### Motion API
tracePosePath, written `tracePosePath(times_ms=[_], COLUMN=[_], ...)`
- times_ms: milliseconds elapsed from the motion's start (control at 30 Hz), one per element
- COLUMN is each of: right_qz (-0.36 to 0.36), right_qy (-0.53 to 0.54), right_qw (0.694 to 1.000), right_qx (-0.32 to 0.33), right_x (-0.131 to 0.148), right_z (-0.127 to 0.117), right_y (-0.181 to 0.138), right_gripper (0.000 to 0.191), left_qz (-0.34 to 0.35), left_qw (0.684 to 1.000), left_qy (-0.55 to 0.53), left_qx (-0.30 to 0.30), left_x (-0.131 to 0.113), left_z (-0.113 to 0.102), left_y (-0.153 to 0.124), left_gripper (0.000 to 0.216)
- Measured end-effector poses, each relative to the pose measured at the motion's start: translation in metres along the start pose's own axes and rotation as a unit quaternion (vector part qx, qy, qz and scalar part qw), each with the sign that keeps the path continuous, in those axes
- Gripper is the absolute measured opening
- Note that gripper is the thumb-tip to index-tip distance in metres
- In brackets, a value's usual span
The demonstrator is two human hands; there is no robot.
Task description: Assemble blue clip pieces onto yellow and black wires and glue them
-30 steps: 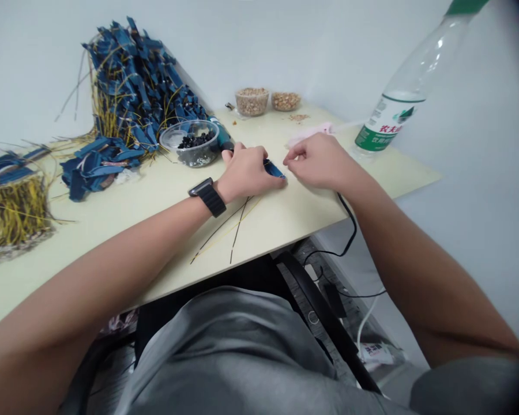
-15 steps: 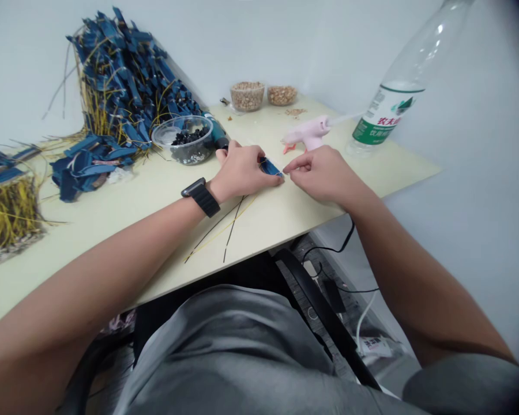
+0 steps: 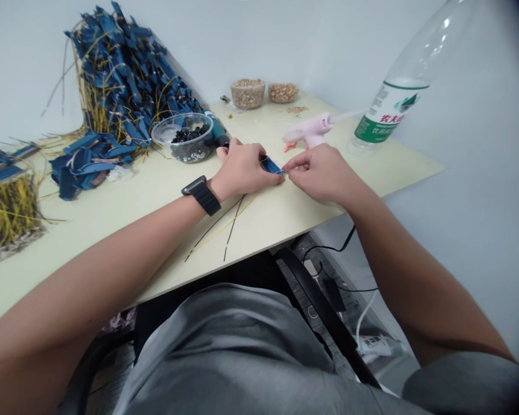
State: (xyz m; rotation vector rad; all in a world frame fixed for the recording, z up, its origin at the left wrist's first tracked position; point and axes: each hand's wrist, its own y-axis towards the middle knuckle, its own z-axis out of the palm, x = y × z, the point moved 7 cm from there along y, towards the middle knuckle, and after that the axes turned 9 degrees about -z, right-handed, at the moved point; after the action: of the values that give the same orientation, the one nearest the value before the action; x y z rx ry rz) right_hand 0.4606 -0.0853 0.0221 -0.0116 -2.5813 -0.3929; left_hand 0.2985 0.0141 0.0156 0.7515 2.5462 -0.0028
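My left hand (image 3: 242,170), with a black watch (image 3: 202,194) on its wrist, is closed around a small blue strip piece (image 3: 271,166) on the pale table (image 3: 121,202). Thin dark and yellow wires (image 3: 225,222) trail from under that hand toward the table's front edge. My right hand (image 3: 322,173) pinches at the strip's right end, its fingertips touching those of my left hand. What the right fingers hold is too small to make out.
A tall pile of blue strips with yellow wires (image 3: 121,75) stands at the back left. More bundles (image 3: 8,202) lie at far left. A clear bowl of dark beads (image 3: 185,135), two cups of grains (image 3: 247,93), a pink glue gun (image 3: 309,131) and a plastic bottle (image 3: 398,86) lie beyond my hands.
My right hand has closed in on the blue piece until its fingertips meet my left hand's. The view has shifted slightly, so the pink glue gun now shows behind my hands.
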Motion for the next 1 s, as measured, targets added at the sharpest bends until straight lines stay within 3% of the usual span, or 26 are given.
tracePosePath(times_ms=[333,567,1000], right_qz=[-0.012,-0.01,-0.014], right_qy=[-0.012,-0.012,-0.019], right_qw=[1.0,1.0,1.0], right_qx=[0.0,0.002,0.006], right_x=[0.0032,0.0034,0.0023], right_z=[0.0007,0.0007,0.0008], right_y=[0.0002,-0.0008,-0.0002], right_gripper=[0.027,0.026,0.031], left_qz=[-0.003,-0.006,0.005], left_qw=[1.0,0.999,0.999], left_qy=[-0.008,-0.033,-0.018], left_qx=[0.002,0.008,0.026], left_x=[0.0011,0.0012,-0.0021], left_z=[0.0009,0.0004,-0.0022], left_y=[0.0006,-0.0016,-0.0046], left_gripper=[0.057,0.075,0.037])
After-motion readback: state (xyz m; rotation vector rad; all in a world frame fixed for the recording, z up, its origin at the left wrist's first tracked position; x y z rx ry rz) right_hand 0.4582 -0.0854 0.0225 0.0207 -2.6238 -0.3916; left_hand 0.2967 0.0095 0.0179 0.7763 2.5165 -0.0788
